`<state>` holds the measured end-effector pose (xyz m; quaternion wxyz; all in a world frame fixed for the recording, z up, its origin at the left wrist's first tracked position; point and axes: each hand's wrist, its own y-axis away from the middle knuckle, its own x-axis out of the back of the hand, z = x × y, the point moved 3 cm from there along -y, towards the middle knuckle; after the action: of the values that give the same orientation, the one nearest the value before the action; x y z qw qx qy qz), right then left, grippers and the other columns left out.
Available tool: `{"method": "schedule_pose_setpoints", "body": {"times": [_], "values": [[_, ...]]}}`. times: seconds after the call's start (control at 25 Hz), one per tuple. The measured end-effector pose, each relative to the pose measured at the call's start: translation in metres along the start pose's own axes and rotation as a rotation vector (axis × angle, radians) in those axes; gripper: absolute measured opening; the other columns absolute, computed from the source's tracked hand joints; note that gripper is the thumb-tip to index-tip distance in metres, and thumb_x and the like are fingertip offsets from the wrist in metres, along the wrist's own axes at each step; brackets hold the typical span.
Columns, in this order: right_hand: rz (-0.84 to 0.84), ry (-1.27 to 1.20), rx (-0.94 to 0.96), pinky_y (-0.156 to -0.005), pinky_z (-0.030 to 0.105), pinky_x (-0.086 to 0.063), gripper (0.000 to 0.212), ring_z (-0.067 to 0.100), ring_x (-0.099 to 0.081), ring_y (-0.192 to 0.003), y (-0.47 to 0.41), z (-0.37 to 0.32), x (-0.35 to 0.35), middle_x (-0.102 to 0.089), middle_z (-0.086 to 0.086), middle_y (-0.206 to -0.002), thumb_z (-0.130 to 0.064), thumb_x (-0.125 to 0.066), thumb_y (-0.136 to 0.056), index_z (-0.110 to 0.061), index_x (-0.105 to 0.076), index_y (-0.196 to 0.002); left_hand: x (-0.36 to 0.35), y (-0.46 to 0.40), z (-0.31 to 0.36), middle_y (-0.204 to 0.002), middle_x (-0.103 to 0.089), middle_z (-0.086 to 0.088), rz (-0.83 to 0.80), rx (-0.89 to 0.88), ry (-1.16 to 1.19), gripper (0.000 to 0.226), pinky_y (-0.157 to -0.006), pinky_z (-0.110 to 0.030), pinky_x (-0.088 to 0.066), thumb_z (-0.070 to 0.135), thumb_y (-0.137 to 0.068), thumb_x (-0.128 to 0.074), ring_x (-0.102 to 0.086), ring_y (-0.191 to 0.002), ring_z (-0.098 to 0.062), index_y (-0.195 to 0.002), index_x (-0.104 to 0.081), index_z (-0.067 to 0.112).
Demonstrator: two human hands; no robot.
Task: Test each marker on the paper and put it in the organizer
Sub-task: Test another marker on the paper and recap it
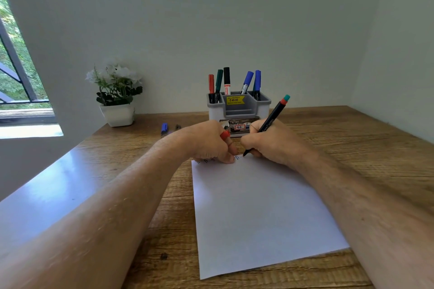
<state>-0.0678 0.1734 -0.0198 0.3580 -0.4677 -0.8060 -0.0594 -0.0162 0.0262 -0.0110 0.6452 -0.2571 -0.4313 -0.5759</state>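
R hand (265, 145): pinching black marker (270, 124), tip down on paper (258, 206) at far edge; long axis tilts up-right, teal/red end away.
L hand (209, 143): curled on red cap (224, 134), fingertips pressing paper's far edge.
Organizer (239, 110): by table's far edge, 5 markers upright.

Soft daylight from your left, wide-angle view

You get even, fairly bright light from the window (21, 73) at far left; it throws a pale glare across the near-left of the table (352, 138) and washes out the white flowers (117, 73). Shadows are faint. The edges bend strongly, stretching your forearms, and fine detail looks slightly soft.
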Motion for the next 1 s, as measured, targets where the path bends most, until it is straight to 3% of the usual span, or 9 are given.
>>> {"method": "schedule_pose_setpoints", "body": {"times": [0.28, 0.52, 0.76, 1.0], "values": [[0.012, 0.025, 0.001, -0.048, 0.024, -0.036, 0.022, 0.006, -0.044, -0.044, -0.0001, 0.0004, 0.0000, -0.057, 0.003, -0.055, -0.021, -0.068, -0.073, -0.015, -0.055, -0.057, 0.0003, -0.0008, -0.0014, -0.085, -0.070, 0.003, 0.009, -0.010, 0.010, 0.019, -0.062, -0.026, -0.054, 0.024, -0.081, -0.079, -0.062, -0.071, -0.010, -0.101, -0.077, 0.024], [0.015, -0.015, -0.004, -0.050, 0.027, -0.035, 0.032, 0.014, -0.042, -0.048, -0.0026, 0.0011, 0.0000, -0.047, 0.003, -0.052, -0.016, -0.069, -0.073, -0.016, -0.045, -0.051, 0.0001, 0.0002, -0.0008, -0.087, -0.070, 0.002, 0.006, -0.004, 0.011, 0.019, -0.065, -0.026, -0.055, 0.025, -0.082, -0.079, -0.062, -0.072, -0.010, -0.101, -0.076, 0.024], [0.023, 0.016, 0.013, -0.054, 0.029, -0.042, 0.023, 0.014, -0.050, -0.054, -0.0019, 0.0013, -0.0018, -0.059, 0.007, -0.059, -0.022, -0.069, -0.074, -0.014, -0.055, -0.057, 0.0002, 0.0005, 0.0004, -0.094, -0.072, -0.001, 0.004, -0.004, 0.000, 0.023, -0.071, -0.029, -0.057, 0.025, -0.082, -0.079, -0.064, -0.077, -0.013, -0.104, -0.076, 0.022], [0.028, 0.007, 0.014, -0.054, 0.030, -0.040, 0.026, 0.017, -0.048, -0.056, -0.0018, 0.0007, -0.0006, -0.053, 0.008, -0.059, -0.017, -0.068, -0.075, -0.014, -0.051, -0.056, 0.0000, 0.0027, 0.0013, -0.090, -0.071, 0.001, 0.007, -0.002, 0.009, 0.022, -0.071, -0.030, -0.057, 0.023, -0.082, -0.078, -0.063, -0.075, -0.012, -0.104, -0.076, 0.022]]}}
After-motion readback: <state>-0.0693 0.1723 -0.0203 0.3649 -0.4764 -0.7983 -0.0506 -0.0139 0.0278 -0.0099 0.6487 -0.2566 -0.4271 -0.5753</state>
